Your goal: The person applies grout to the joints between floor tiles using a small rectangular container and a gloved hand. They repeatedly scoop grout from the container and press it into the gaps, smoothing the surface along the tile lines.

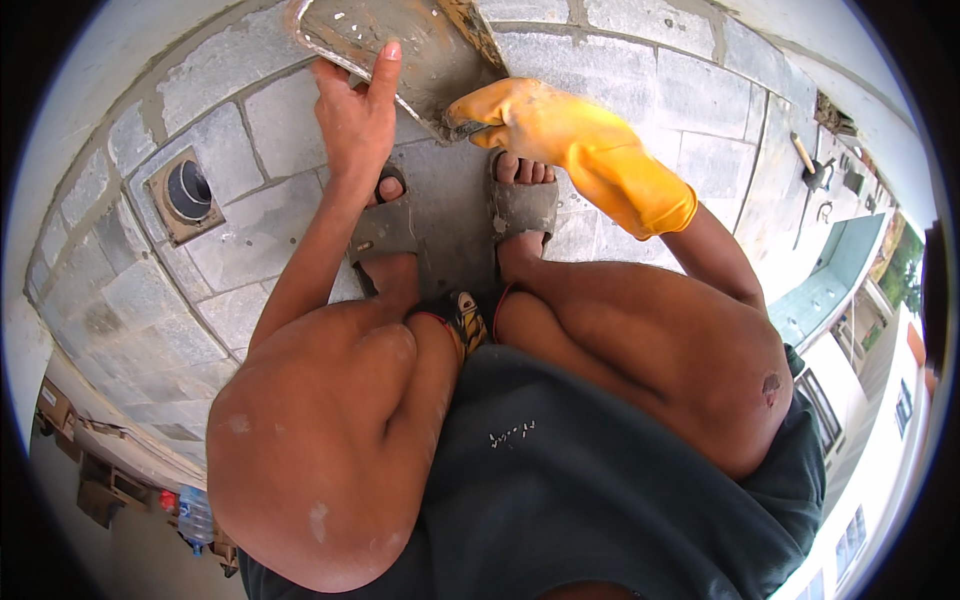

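Observation:
At the top of the view is a shallow tray holding wet grey mortar. My bare left hand grips its near edge, thumb on top and fingers underneath. An orange-yellow rubber glove, smeared with grey, covers my right hand. Its fingers are bent together at the tray's near right corner, touching grey mortar there. Whatever lies between those gloved fingertips is hidden. The tray is above the tiled floor in front of my sandalled feet; I cannot tell whether it rests on it.
Grey stone tiles with mortar joints cover the floor. An open round pipe sits in a square cut-out on the left. A wooden-handled tool lies at the right. Boxes and a clear plastic bottle stand at lower left.

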Demonstrator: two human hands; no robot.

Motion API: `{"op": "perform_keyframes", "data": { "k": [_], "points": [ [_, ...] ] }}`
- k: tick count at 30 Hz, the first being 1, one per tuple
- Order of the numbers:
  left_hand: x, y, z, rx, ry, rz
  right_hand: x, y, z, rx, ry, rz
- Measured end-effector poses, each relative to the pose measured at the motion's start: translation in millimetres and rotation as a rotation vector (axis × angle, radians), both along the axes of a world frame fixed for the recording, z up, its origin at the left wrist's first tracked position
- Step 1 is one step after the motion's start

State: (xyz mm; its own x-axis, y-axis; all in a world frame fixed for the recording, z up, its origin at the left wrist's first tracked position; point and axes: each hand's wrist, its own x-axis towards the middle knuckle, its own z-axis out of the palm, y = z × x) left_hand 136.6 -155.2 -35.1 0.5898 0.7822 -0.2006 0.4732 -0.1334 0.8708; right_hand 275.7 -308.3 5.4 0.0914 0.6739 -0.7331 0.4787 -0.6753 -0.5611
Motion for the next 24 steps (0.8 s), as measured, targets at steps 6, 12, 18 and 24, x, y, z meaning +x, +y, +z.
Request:
{"op": "perform_keyframes", "data": {
  "k": [6, 12, 18, 24],
  "points": [
    [-2, -3, -2, 0.007, 0.045, -0.024, -26, 26, 17, -0.085, -0.126, 0.069],
    [-2, -3, -6, 0.024, 0.025, -0.019, -42, 21, -18, -0.004, -0.301, 0.144],
    [0, -6, 3, -0.018, -0.037, -0.073, -52, 13, -41, 0.093, -0.448, 0.031],
    [-4, -7, 1, -0.025, -0.037, -0.087, -54, -1, -33, 0.120, -0.503, -0.087]
  ]
}}
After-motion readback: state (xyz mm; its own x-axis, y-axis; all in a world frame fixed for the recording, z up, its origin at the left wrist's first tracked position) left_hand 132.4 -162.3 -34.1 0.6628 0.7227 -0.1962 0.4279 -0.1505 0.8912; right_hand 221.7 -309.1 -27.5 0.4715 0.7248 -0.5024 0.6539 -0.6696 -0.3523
